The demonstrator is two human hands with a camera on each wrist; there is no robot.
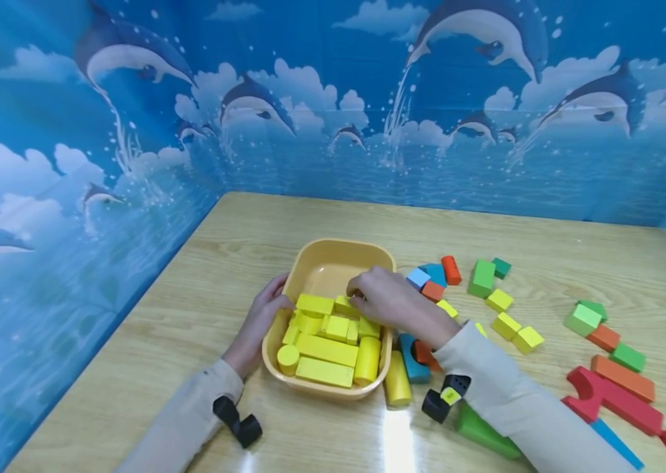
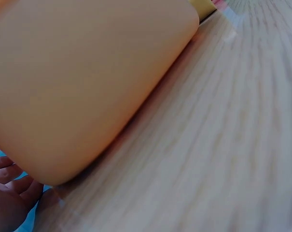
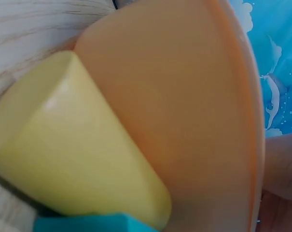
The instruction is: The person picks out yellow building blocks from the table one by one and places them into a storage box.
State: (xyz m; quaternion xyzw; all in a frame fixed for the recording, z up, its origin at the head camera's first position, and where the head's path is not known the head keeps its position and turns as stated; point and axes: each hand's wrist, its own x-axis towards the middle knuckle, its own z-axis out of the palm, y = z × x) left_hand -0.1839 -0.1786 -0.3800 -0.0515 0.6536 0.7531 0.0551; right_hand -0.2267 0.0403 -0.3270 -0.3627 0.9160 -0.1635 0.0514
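A peach plastic tub (image 1: 333, 253) stands on the table with several yellow blocks packed in its near part; its far end shows bare floor. My left hand (image 1: 259, 328) holds the tub's left side, thumb over the rim and fingers outside; in the left wrist view those fingers (image 2: 20, 188) lie at the tub's outer wall. Inside the tub, my right hand (image 1: 389, 299) pinches a yellow block (image 1: 343, 305) at the far edge of the packed blocks. Its fingertips are partly hidden. A yellow cylinder (image 1: 398, 380) lies outside, against the tub's right wall.
Right of the tub lie a blue arch block (image 1: 412, 358), small yellow cubes (image 1: 507, 325), a green block (image 1: 482, 278) and a red cylinder (image 1: 451, 270). Farther right are several red, orange and green blocks (image 1: 622, 378). A dolphin-print curtain (image 1: 333, 157) borders the table.
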